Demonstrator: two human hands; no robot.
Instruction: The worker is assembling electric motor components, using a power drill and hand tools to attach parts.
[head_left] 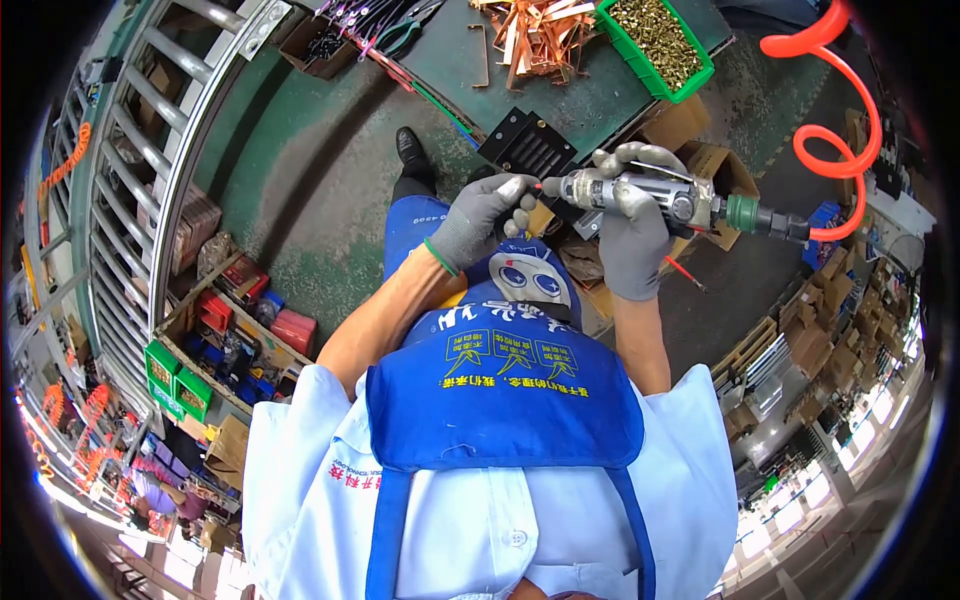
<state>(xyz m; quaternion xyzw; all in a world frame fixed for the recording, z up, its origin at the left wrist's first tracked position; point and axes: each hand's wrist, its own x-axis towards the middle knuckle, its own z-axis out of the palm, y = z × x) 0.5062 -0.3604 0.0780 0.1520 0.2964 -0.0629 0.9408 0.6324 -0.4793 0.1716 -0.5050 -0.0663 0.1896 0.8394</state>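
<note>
My right hand (636, 230), in a grey work glove, wraps round a silver air-powered hand tool (665, 197) held level, its nose pointing left. A green and black hose coupling (757, 217) sits at the tool's right end. Close to the nose, my left hand (482, 222), also gloved in grey, has its thumb and fingers pinched together. Something small with a reddish end shows between the fingertips and the tool, but I cannot make out what it is. Just beyond both hands stands a black slotted metal block (527, 146) at the bench edge.
A red coiled air hose (858, 160) runs from the coupling up to the right. On the green bench (440, 75) lie copper strips (540, 35) and a green bin (690, 85) of brass fittings. Metal railing (150, 130) stands left; cardboard boxes (720, 165) are below the bench.
</note>
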